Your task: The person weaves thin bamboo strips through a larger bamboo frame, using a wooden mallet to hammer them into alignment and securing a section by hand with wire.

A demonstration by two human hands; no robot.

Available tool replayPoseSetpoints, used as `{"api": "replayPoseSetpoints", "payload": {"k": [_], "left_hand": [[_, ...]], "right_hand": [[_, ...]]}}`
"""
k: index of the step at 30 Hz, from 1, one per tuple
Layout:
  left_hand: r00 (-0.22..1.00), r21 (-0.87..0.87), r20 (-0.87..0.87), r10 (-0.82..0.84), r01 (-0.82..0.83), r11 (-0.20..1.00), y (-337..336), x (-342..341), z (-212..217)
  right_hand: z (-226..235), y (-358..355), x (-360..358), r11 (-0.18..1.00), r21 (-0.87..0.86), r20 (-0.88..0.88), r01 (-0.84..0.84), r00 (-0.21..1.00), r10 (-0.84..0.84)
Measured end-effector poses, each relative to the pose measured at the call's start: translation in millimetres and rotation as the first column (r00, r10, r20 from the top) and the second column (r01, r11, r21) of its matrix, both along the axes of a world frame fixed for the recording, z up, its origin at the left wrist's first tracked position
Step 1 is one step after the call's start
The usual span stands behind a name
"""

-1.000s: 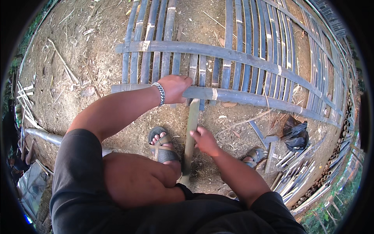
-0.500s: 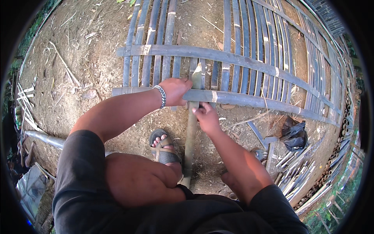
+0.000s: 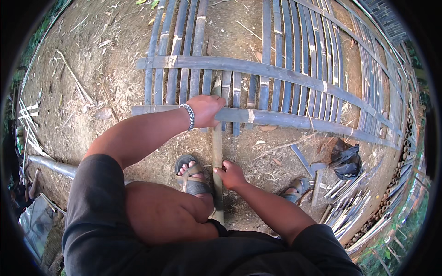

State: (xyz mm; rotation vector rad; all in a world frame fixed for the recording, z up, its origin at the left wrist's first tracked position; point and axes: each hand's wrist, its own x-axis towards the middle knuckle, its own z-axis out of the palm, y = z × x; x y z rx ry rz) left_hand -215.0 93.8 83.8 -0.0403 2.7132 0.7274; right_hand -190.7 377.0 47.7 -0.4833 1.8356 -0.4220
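A long greenish bamboo slat (image 3: 217, 149) runs from near my body up under the lower crossbar (image 3: 276, 118) of a slatted bamboo panel (image 3: 184, 41). Its pointed tip shows between the two crossbars. My right hand (image 3: 231, 175) is closed round the slat below the panel, thumb on top. My left hand (image 3: 206, 111), with a chain bracelet (image 3: 189, 116) at the wrist, grips the lower crossbar right beside the slat. Its fingers curl over the far side and are partly hidden. Short slat ends stick out below the crossbar just right of the slat.
My sandalled feet stand either side of the slat. To the right lie a T-shaped tool with a wooden handle (image 3: 317, 186), a black plastic bag (image 3: 345, 158) and a pile of split bamboo strips (image 3: 347, 207). A bamboo pole (image 3: 53, 165) lies at left on the dirt.
My right hand has moved from the lower crossbar down along the slat toward me. The slat and its tip have shifted left. My left hand stays at the crossbar.
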Motion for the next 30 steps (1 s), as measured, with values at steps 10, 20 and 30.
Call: {"api": "replayPoseSetpoints", "payload": {"k": [10, 20, 30], "left_hand": [[1.000, 0.016, 0.017, 0.012, -0.012, 1.000, -1, -3, 5], [0.998, 0.043, 0.042, 0.049, -0.050, 0.998, 2, -4, -7], [0.996, 0.024, 0.085, 0.011, -0.013, 1.000, 4, -13, -18]], "right_hand": [[-15, 42, -3, 0.991, -0.030, 0.151, 0.128, 0.981, -0.122], [-4, 171, 31, 0.943, 0.040, 0.242, -0.329, 0.919, 0.310], [-25, 208, 20, 0.644, 0.200, 0.676, -0.738, 0.580, 0.455]]}}
